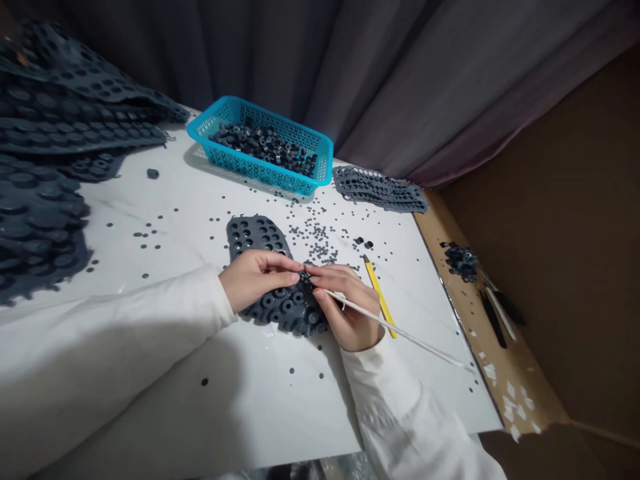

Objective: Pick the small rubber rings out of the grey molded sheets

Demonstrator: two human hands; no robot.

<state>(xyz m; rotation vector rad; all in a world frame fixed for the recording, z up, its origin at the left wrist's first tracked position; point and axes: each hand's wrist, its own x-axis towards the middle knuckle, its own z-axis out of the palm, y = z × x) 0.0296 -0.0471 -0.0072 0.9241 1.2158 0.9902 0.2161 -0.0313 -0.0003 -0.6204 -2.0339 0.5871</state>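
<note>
A dark grey moulded rubber sheet [285, 305] with rows of round, hollow-centred parts lies on the white table under both hands. My left hand [257, 277] rests over its middle, thumb and forefinger closed on a small dark part at the sheet; the fingers partly hide it. Touching the same spot from the right is my right hand [350, 307], its fingers bent together around a thin white stick [405, 332] that slants down to the right. The stick's near tip is hidden. Just right of this hand lies a yellow pen-like tool [380, 297].
A blue basket [260, 167] of small dark rubber parts stands at the back. More moulded sheets [40, 220] are piled at left. A punched-out sheet [380, 189] lies at back right. Small dark discs [320, 243] are scattered around. Dark-handled tools [493, 317] lie beyond the right edge.
</note>
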